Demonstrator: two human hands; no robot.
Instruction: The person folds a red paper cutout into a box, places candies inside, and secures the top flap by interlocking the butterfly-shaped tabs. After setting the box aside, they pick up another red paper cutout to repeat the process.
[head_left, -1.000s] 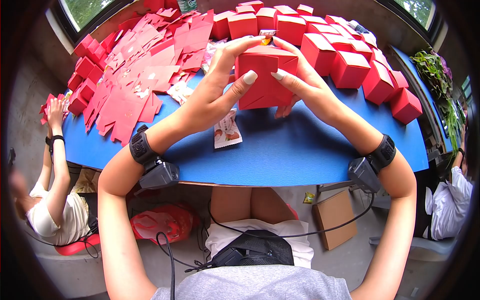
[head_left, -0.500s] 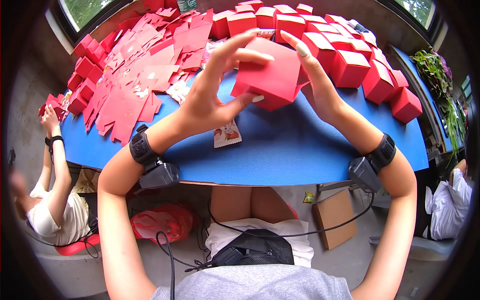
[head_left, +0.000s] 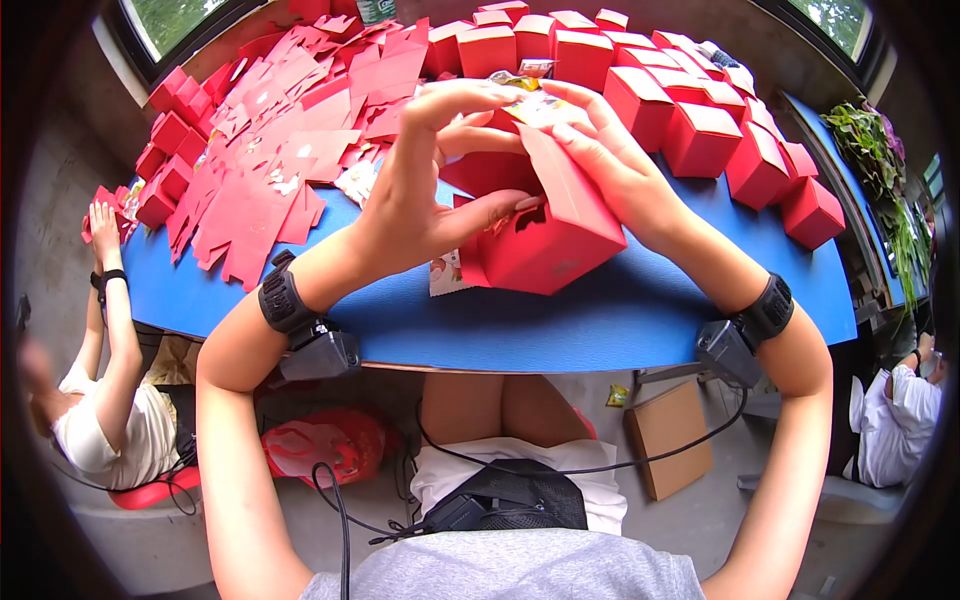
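A red cardboard box is held tilted above the blue table, its open side with raised flaps turned to the left. My left hand grips it at the opening, with the thumb on the near edge and the curled fingers at the far flaps. My right hand lies along the box's right side, fingers over its top edge and pressed to a flap. Part of a small snack packet shows on the table below my left hand. Colourful wrappers peek out just beyond my fingers.
Flat red box blanks are heaped at the left of the blue table. Several folded red boxes stand in rows at the right and back. A person handles red card at far left; another person sits at far right.
The box has turned and come lower and nearer, so its open side now shows. My left thumb has shifted to the opening, and my right hand has closed in against the box.
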